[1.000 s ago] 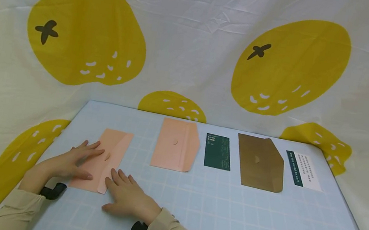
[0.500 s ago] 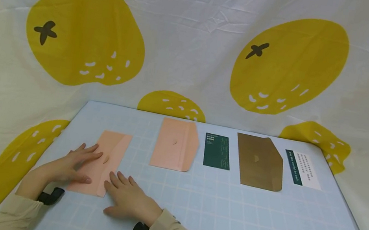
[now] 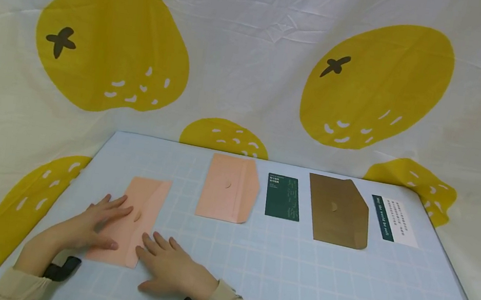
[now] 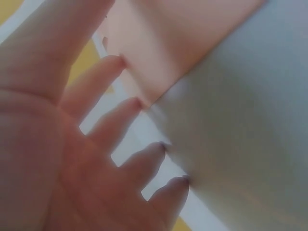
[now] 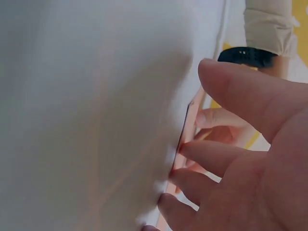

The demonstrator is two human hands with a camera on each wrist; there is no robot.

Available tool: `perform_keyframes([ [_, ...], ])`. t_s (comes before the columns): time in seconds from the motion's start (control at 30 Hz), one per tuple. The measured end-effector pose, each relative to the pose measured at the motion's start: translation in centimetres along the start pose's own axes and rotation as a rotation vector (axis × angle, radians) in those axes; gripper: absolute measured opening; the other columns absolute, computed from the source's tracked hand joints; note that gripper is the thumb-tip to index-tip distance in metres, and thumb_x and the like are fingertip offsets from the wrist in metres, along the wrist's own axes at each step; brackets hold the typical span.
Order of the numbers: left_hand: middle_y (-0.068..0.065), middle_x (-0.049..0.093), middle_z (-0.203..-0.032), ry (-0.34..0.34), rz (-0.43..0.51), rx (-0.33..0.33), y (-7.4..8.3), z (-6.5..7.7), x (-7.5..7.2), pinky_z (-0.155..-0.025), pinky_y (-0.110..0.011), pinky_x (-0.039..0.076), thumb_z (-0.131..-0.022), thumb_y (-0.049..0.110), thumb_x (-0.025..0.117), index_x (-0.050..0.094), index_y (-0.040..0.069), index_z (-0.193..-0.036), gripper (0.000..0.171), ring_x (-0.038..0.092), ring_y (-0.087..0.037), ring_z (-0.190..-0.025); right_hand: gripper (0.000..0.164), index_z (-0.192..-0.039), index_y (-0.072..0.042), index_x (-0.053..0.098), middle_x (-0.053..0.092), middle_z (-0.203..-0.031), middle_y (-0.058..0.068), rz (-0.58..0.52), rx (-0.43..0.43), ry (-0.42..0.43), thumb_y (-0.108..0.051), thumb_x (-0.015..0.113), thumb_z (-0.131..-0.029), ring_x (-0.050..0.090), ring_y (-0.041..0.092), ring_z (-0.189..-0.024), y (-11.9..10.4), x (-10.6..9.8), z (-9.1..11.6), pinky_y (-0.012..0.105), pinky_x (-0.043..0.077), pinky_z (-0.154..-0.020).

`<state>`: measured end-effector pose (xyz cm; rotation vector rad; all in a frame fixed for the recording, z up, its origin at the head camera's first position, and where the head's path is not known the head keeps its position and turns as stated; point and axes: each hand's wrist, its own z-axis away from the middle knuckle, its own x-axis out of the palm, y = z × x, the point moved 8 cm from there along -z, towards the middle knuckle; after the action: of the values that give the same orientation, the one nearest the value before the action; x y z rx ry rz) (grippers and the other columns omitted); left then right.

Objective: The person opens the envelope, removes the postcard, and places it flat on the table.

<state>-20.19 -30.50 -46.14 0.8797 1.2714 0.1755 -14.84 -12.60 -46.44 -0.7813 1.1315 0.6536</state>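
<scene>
- Pink envelope at the left had the largest things around it: white cloth with yellow fruit prints behind, and the pale blue checked tabletop on which it lay flat.
- Left hand rested over its left side, fingers spread and slightly bent, thumb well apart from them, gripping nothing.
- Right hand had its fingers fanned and fingertips against the envelope's right edge (a touch rather than a pinch).
- Brown envelope lay toward the far right, between the two cards.
- Second pink envelope lay near the far edge, left of the green card.
- Green card lay between those two envelopes.
- White card, with a dark green strip, lay farthest right.
</scene>
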Motion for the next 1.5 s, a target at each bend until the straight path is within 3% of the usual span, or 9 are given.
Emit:
perform_keyframes([
  [0.43,-0.033,0.027,-0.153,0.034,-0.023,0.005,1.4,1.5,1.5,-0.1,-0.08,-0.001,-0.075,0.036,0.084,0.052,0.004,-0.143,0.082,0.004,-0.067,-0.136,0.077,-0.157,-0.027,0.029,0.015,-0.165,-0.004,0.054,-0.079,-0.031,-0.057,0.058,-0.094,0.014,0.018,-0.15,-0.5,1.0,2.4,0.038,0.025,-0.116],
  [0.63,-0.032,0.033,-0.151,0.041,-0.103,-0.006,2.1,1.8,2.1,-0.099,-0.081,0.007,-0.068,0.046,0.085,0.056,0.002,-0.138,0.087,0.014,-0.065,-0.135,0.077,-0.158,-0.03,0.026,0.012,-0.165,-0.007,0.062,-0.105,-0.054,-0.057,0.059,-0.093,0.011,0.018,-0.151,-0.7,1.3,3.5,0.038,0.023,-0.117],
  [0.8,-0.034,0.036,-0.148,0.048,-0.15,0.023,3.1,2.0,2.4,-0.096,-0.082,0.013,-0.064,0.046,0.087,0.057,0.001,-0.135,0.089,0.02,-0.066,-0.132,0.078,-0.158,-0.031,0.025,0.01,-0.165,-0.007,0.08,-0.132,-0.062,-0.058,0.059,-0.093,0.01,0.019,-0.151,-0.9,1.7,4.1,0.039,0.024,-0.117],
  [1.1,-0.034,0.016,-0.157,-0.007,-0.079,0.066,4.0,1.5,3.3,-0.094,-0.084,0.007,-0.055,0.047,0.089,0.043,0.009,-0.15,0.112,0.008,-0.068,-0.135,0.077,-0.158,-0.032,0.026,0.011,-0.165,-0.009,0.115,-0.171,-0.064,-0.058,0.058,-0.093,0.011,0.021,-0.151,-1.1,2.2,5.3,0.041,0.027,-0.116],
  [1.27,-0.027,0.004,-0.162,-0.068,-0.066,0.007,4.1,1.2,4.5,-0.1,-0.08,-0.002,-0.05,0.056,0.087,0.031,0.014,-0.156,0.127,-0.002,-0.063,-0.139,0.076,-0.157,-0.033,0.027,0.014,-0.164,-0.009,0.103,-0.194,-0.059,-0.059,0.058,-0.092,0.014,0.021,-0.151,-1.2,2.3,5.9,0.042,0.03,-0.114],
  [1.5,-0.025,-0.001,-0.163,-0.125,-0.032,-0.042,4.5,1.2,5.6,-0.105,-0.075,-0.005,-0.047,0.055,0.087,0.029,0.012,-0.157,0.132,-0.008,-0.055,-0.144,0.075,-0.157,-0.034,0.026,0.014,-0.164,-0.01,0.102,-0.223,-0.069,-0.057,0.057,-0.093,0.014,0.021,-0.151,-1.1,2.8,6.9,0.043,0.03,-0.114],
])
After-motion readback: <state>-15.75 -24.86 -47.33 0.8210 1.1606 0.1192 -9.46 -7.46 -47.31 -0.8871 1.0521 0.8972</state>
